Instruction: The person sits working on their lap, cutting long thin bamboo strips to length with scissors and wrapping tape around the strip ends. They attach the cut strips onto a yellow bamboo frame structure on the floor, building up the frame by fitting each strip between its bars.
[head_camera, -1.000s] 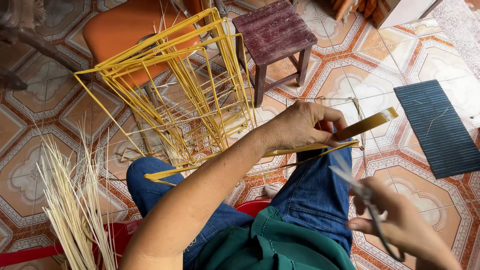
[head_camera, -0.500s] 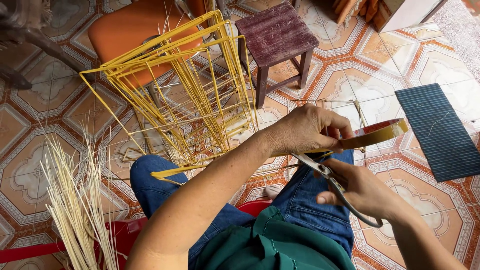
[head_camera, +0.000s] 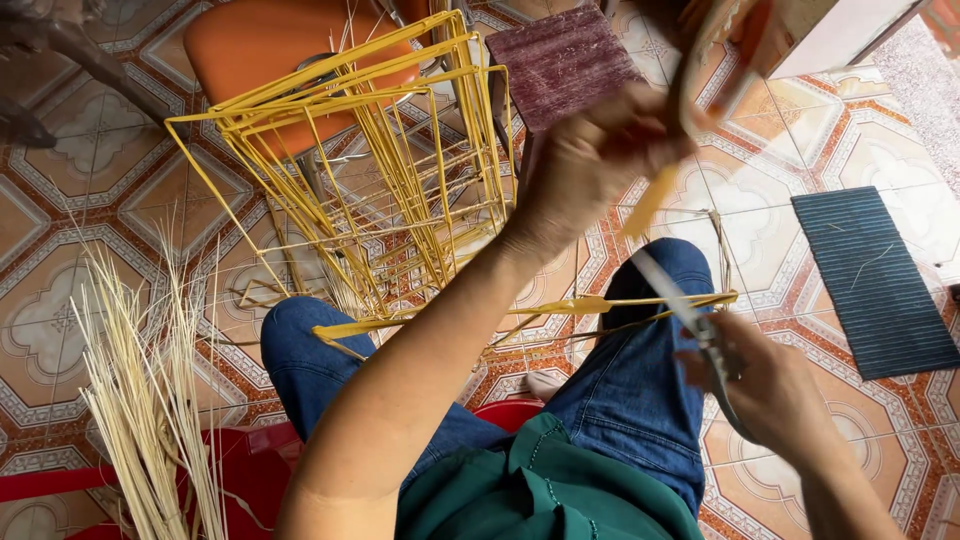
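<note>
My left hand (head_camera: 590, 160) is raised and blurred, closed on a flat yellow strip (head_camera: 648, 205) that curls up past it. My right hand (head_camera: 765, 385) grips a pair of scissors (head_camera: 690, 315) low at the right, blades pointing up and to the left towards the strip. A long yellow strip (head_camera: 560, 308) lies across my knees in blue jeans. Beyond them stands a yellow woven frame (head_camera: 370, 170) of thin strips, leaning on an orange chair (head_camera: 260, 45).
A bundle of pale thin sticks (head_camera: 150, 390) fans out at the lower left. A dark red wooden stool (head_camera: 565, 60) stands behind the frame. A dark ribbed mat (head_camera: 870, 280) lies on the patterned tiles at the right. I sit on a red seat (head_camera: 250, 470).
My left hand has lifted the strip up and away from my knee. My right hand with the scissors has drawn back from the strip and dropped lower right.
</note>
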